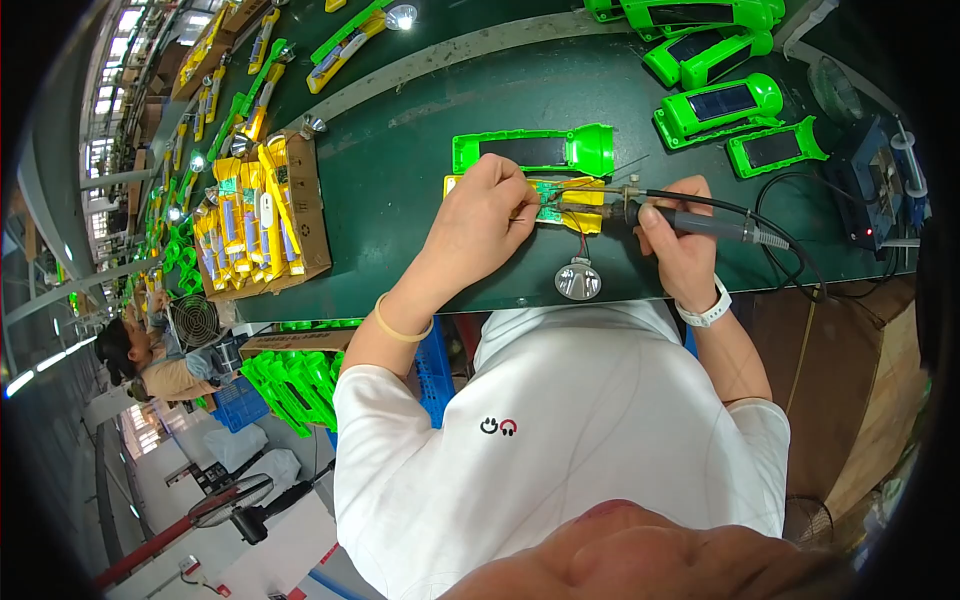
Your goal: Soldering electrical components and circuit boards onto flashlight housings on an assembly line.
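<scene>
My right hand (683,245) is closed round the dark handle of a soldering iron (718,227). Its tip points left at a small green circuit board (547,203) on a yellow plastic part (583,222). Over the left end of that part, my left hand (482,218) is closed, fingertips pinched at the board; what they hold is too small to make out. Thin wires run from the board to a round silver lamp reflector (578,281) near the table's front edge. Just beyond lies a green shell half (590,150) with a dark panel.
A cardboard box (312,215) of yellow assemblies stands left on the green table (390,120). Several green shells (718,104) lie at the far right, beside a soldering station (868,190) with a black cable. Another person (165,365) sits at far left.
</scene>
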